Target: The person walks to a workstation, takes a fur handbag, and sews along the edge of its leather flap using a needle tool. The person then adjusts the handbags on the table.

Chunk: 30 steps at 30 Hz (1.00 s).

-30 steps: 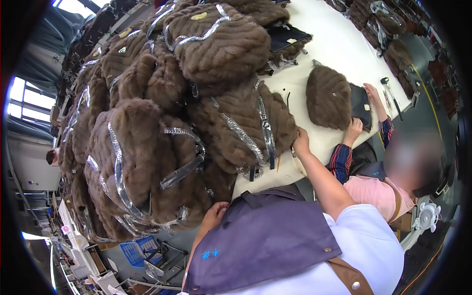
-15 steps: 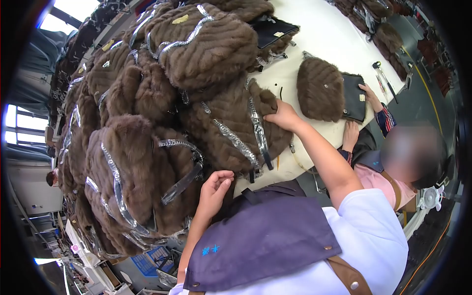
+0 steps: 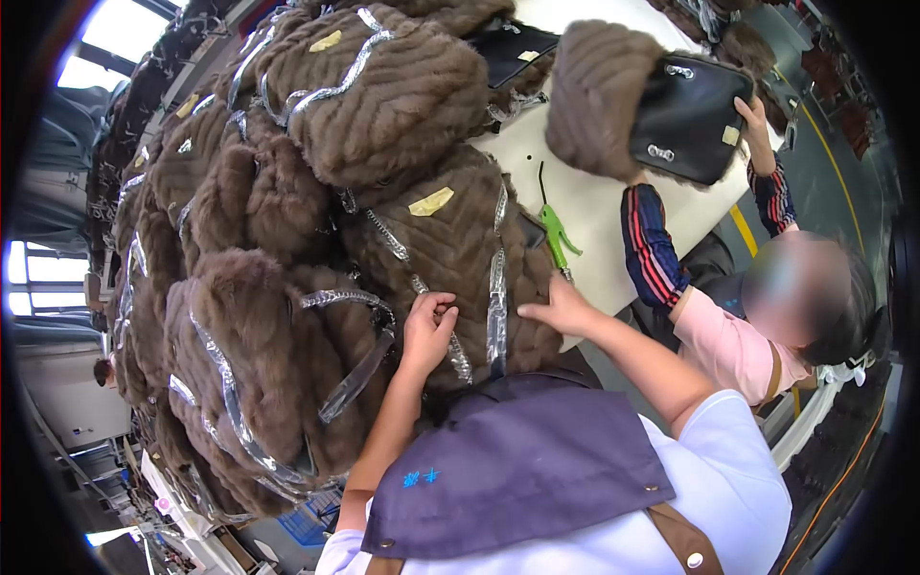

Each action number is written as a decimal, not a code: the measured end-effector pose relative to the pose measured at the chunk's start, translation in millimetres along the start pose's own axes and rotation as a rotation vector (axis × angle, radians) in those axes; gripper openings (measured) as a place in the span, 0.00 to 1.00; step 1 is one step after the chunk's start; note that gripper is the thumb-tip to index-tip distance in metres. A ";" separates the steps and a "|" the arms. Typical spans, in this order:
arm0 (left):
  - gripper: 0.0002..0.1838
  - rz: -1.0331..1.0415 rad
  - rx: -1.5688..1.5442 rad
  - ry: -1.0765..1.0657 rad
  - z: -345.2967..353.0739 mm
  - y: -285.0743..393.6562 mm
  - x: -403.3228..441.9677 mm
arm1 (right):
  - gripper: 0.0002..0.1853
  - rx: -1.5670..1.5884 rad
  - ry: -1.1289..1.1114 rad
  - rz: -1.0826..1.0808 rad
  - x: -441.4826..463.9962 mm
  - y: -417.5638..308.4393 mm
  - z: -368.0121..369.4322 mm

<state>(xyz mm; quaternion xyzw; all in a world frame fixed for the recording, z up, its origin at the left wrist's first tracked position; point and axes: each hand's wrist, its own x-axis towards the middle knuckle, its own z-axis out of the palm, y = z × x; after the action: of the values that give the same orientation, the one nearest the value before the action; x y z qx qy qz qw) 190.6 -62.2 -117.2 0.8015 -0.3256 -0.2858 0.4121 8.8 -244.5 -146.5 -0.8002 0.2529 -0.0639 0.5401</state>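
Observation:
A brown fur bag [image 3: 470, 249] with plastic-wrapped chain straps and a yellow paper tag [image 3: 431, 201] lies in front of me. My right hand [image 3: 567, 311] grips its right edge, thumb on top and the other fingers partly hidden at the side. My left hand [image 3: 428, 333] lies over the bag's left chain strap [image 3: 462, 359] with fingers curled; what is between them, if anything, is hidden. Just beyond the right edge is a green air blow gun [image 3: 556, 233]. Another fur bag [image 3: 599, 96] with a black panel is held up by a co-worker.
A large pile of brown fur bags [image 3: 240, 316] with wrapped straps rises on the left. The co-worker's striped sleeve [image 3: 652, 240] reaches over the white table [image 3: 613, 211] at the right. More fur bags lie at the far end.
My bag has come nearer to me, and its yellow tag now shows. My left hand has moved onto it; my right hand is lower. The blow gun is uncovered. The co-worker has lifted the other bag.

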 end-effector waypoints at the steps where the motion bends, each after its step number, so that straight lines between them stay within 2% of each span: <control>1: 0.11 -0.001 -0.002 0.000 1.9 5.8 0.5 | 0.34 -0.014 0.133 0.001 11.9 -8.6 -5.7; 2: 0.11 0.046 0.054 -0.012 2.9 13.2 0.2 | 0.34 -0.196 0.223 0.052 23.5 -21.0 -12.9; 4: 0.10 0.091 0.108 -0.019 5.2 15.8 -1.3 | 0.31 -0.325 0.376 -0.065 57.8 -36.7 -21.3; 5: 0.10 0.112 0.117 -0.013 5.6 14.7 -2.3 | 0.30 -0.237 0.426 -0.134 76.0 -40.3 -20.7; 6: 0.10 0.134 0.128 -0.009 5.3 13.7 -3.3 | 0.30 -0.159 0.430 -0.093 97.8 -33.3 -15.3; 7: 0.10 0.137 0.128 -0.007 4.7 12.9 -3.7 | 0.32 0.032 0.354 0.039 119.3 -30.6 -11.4; 9: 0.10 0.130 0.060 -0.030 1.9 11.0 -4.2 | 0.35 -0.022 0.387 0.175 161.1 -12.0 -2.7; 10: 0.10 0.133 0.061 -0.029 1.3 9.5 -4.5 | 0.35 -0.021 0.389 0.172 175.9 -1.6 2.0; 12: 0.10 0.135 0.019 -0.041 1.3 6.4 -5.0 | 0.37 0.105 0.432 0.316 193.3 7.6 7.9; 14: 0.10 0.143 0.019 -0.045 0.8 5.1 -6.0 | 0.38 0.158 0.383 0.324 193.6 10.4 8.2; 17: 0.10 0.145 0.012 -0.046 1.3 4.8 -6.5 | 0.36 0.264 0.297 0.235 184.3 5.2 5.9; 19: 0.10 0.143 0.007 -0.046 2.2 4.2 -7.1 | 0.29 0.325 0.381 0.105 179.4 9.9 11.5; 20: 0.10 0.134 -0.001 -0.055 1.8 3.1 -7.1 | 0.29 0.324 0.383 0.104 176.4 12.9 12.2; 22: 0.10 0.125 -0.009 -0.065 1.9 4.4 -5.9 | 0.22 0.341 0.285 -0.006 165.4 9.2 9.7; 23: 0.09 0.123 -0.033 -0.069 2.1 5.8 -6.6 | 0.22 0.344 0.286 -0.003 161.0 7.3 11.2; 25: 0.09 0.113 -0.050 -0.081 1.6 7.0 -9.3 | 0.17 -0.378 0.706 -0.239 147.9 -4.4 15.0; 26: 0.09 0.118 -0.037 -0.092 1.6 7.6 -9.2 | 0.17 -0.375 0.708 -0.235 140.0 -11.5 13.4; 28: 0.09 0.128 -0.025 -0.107 1.0 12.5 -9.1 | 0.13 0.216 0.338 -0.078 119.4 -35.8 3.9; 30: 0.09 0.056 -0.172 -0.139 -5.1 24.2 -14.6 | 0.12 0.204 0.414 -0.142 92.5 -60.7 1.8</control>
<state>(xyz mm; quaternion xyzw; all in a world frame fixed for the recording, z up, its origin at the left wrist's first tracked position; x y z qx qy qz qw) 178.2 -59.6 -91.4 0.7322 -0.3498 -0.3559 0.4635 109.7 -269.2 -108.6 -0.7271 0.2935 -0.2894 0.5490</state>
